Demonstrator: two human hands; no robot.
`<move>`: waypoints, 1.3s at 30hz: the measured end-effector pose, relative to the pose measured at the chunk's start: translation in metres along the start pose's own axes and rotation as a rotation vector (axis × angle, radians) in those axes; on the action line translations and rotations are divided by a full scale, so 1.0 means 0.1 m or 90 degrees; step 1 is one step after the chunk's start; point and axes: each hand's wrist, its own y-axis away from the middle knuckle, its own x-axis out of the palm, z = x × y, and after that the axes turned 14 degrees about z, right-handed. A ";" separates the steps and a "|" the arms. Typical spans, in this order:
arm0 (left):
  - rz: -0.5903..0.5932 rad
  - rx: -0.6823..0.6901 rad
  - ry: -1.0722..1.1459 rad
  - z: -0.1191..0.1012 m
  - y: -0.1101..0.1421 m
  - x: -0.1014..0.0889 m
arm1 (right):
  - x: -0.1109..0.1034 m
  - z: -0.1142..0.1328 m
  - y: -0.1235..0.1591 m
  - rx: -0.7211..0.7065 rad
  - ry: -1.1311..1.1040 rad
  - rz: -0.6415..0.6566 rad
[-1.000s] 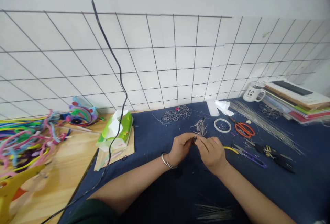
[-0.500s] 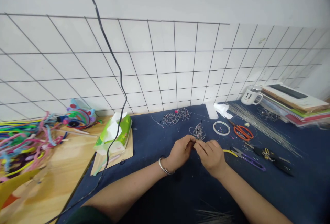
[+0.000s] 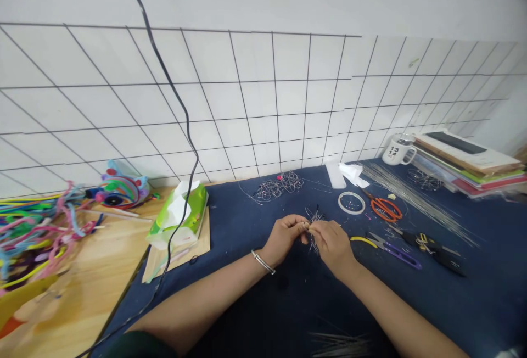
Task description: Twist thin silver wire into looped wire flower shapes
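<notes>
My left hand (image 3: 286,239), a silver bangle (image 3: 262,262) on its wrist, is closed in a pinch on a small tangle of thin wire (image 3: 314,214). Fingertips of my right hand (image 3: 332,245) pinch the same wire from the other side, touching the left fingers. Wire ends stick out beyond and below the fingers; the part between them is hidden. Farther back lies another curled wire piece (image 3: 269,189) with a pink bit on it. A white round dish (image 3: 351,203) with tiny beads sits beyond my right hand.
To the right lie orange-handled scissors (image 3: 386,209), purple-handled snips (image 3: 401,255), black pliers (image 3: 432,251) and a bundle of straight wires (image 3: 420,199). A mug (image 3: 396,152) stands by stacked books (image 3: 473,155). A tissue pack (image 3: 195,212) and hanging black cable (image 3: 187,122) are left.
The wire tangle has turned in my fingers: it stood mostly beyond them and now shows below them too. My left fingers have opened out slightly. The view has shifted a little.
</notes>
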 end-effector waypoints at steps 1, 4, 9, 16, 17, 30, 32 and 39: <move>-0.002 -0.004 0.035 0.02 -0.01 -0.01 | 0.00 0.01 0.00 0.016 -0.023 0.001; 0.016 -0.011 0.129 0.04 -0.03 -0.03 | -0.02 0.05 0.01 -0.002 -0.051 -0.014; 0.089 -0.030 0.212 0.04 -0.02 -0.11 | -0.10 0.11 0.02 -0.029 -0.043 0.012; 0.149 -0.048 0.145 0.04 -0.03 -0.25 | -0.08 0.07 0.01 -0.019 -0.123 0.025; 0.155 -0.051 0.134 0.04 -0.03 -0.26 | -0.07 0.06 0.01 -0.026 -0.132 0.026; 0.152 -0.090 0.001 -0.07 -0.01 -0.20 | -0.11 -0.06 -0.05 0.002 -0.113 0.057; 0.107 -0.058 -0.044 -0.06 -0.01 -0.18 | -0.13 -0.07 -0.08 0.025 -0.139 0.069; -0.002 0.020 -0.246 -0.06 0.00 -0.15 | -0.17 -0.03 -0.07 0.046 -0.147 0.069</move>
